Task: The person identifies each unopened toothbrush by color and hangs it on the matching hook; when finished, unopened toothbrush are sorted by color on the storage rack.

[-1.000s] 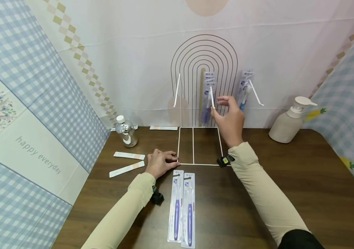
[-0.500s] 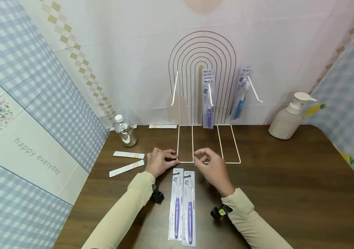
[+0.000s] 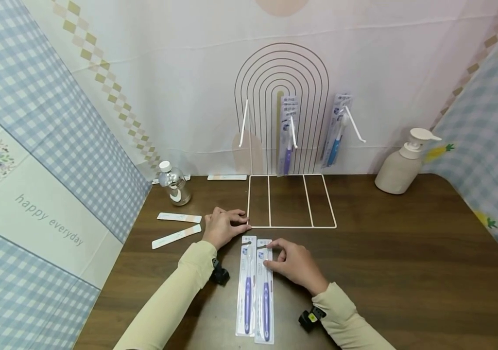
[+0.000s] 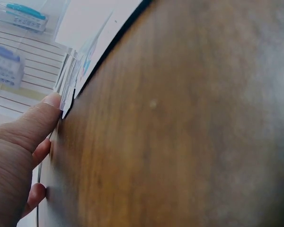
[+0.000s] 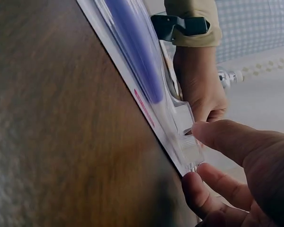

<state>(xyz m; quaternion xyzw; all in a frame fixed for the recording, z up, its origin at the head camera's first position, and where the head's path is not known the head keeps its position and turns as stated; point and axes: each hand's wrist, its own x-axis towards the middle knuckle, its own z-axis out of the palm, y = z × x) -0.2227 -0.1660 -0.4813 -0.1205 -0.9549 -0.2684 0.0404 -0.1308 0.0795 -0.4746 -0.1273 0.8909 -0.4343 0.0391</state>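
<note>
Two packaged purple toothbrushes lie side by side on the table: the left pack (image 3: 246,287) and the right pack (image 3: 265,291). My right hand (image 3: 297,262) is at the upper end of the right pack. In the right wrist view its thumb (image 5: 227,137) and fingertips are at the clear blister's end, spread apart. My left hand (image 3: 222,227) rests at the front left corner of a white wire rack (image 3: 292,227), thumb and fingertips touching the corner. Packaged purple toothbrushes (image 3: 287,141) hang on the rack's middle hook, and blue ones (image 3: 335,141) on the right hook.
The rack's left hook (image 3: 243,124) holds nothing. A clear bottle (image 3: 174,184) with a white cap stands at the left. Slim white sachets (image 3: 176,236) lie near it and along the back. A beige pump bottle (image 3: 399,167) stands at the right, before the patterned cloth.
My right hand has come down from the middle hook to the right toothbrush pack on the table. The left hand has stayed at the rack's corner.
</note>
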